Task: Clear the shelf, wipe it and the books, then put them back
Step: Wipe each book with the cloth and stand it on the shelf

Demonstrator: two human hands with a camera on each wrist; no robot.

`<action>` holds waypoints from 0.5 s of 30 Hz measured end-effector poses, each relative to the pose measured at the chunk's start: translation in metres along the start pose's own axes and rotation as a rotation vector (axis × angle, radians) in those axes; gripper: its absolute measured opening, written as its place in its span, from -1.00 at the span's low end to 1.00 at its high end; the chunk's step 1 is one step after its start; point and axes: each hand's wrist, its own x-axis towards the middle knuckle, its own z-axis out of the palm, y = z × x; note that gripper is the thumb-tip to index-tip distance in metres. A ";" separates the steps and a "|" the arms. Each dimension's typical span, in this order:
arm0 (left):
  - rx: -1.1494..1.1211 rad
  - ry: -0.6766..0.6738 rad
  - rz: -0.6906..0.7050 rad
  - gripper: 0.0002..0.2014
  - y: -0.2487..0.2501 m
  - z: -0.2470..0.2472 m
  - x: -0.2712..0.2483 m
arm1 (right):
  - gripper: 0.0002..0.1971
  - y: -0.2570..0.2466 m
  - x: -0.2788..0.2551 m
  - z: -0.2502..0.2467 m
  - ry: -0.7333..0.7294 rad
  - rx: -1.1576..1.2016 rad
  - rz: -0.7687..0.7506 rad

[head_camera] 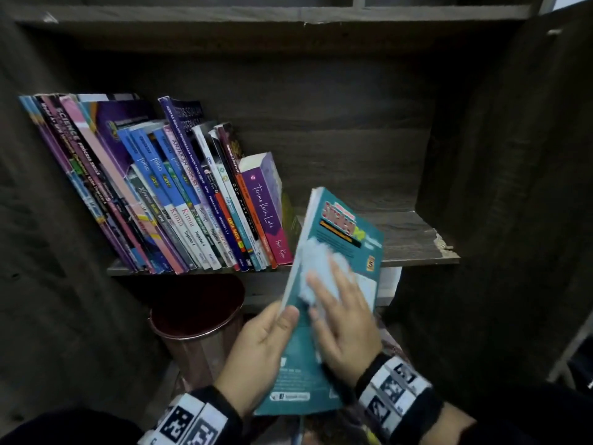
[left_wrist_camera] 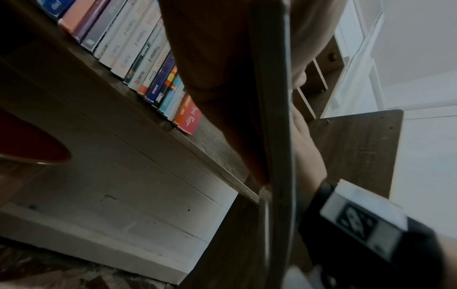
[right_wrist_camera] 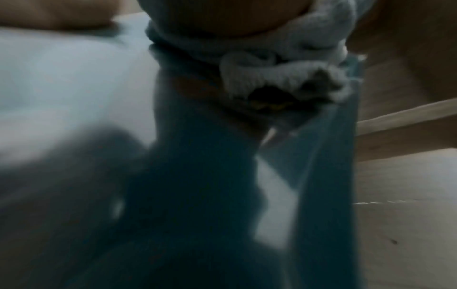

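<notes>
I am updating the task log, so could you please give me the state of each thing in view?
Teal book: off the shelf, tilted, being wiped.
Cloth: bunched, pressed flat against the teal book's cover.
Left hand: grips the teal book's lower edge.
Right hand: fingers straight, presses the cloth.
Row of books: on the shelf, leaning left.
Shelf: right part bare, front corner chipped.
Bin: below the shelf, upright.

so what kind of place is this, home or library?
Most likely a home study corner, not a library. A dark wood shelf with a chipped edge holds a leaning row of school workbooks, and a red waste bin stands below it on the floor. White panelled doors show beyond.
</notes>
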 end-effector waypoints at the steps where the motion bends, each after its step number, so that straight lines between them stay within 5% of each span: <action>1: -0.015 -0.043 -0.015 -0.72 0.003 0.003 -0.003 | -0.49 0.008 0.009 -0.008 0.049 0.000 0.113; 6: -0.033 -0.144 -0.006 -0.69 0.012 0.002 -0.008 | -0.24 0.042 0.046 -0.048 0.349 0.207 0.680; 9: -0.044 -0.056 0.043 -0.72 0.015 0.000 -0.006 | -0.23 0.052 0.052 -0.054 0.504 0.507 0.707; 12: -0.084 0.093 0.076 -0.71 0.018 -0.005 0.003 | -0.19 0.049 0.042 -0.044 0.327 1.024 0.773; 15: -0.159 0.202 0.106 -0.65 0.024 -0.019 0.017 | -0.10 0.040 0.019 -0.037 -0.124 1.433 0.965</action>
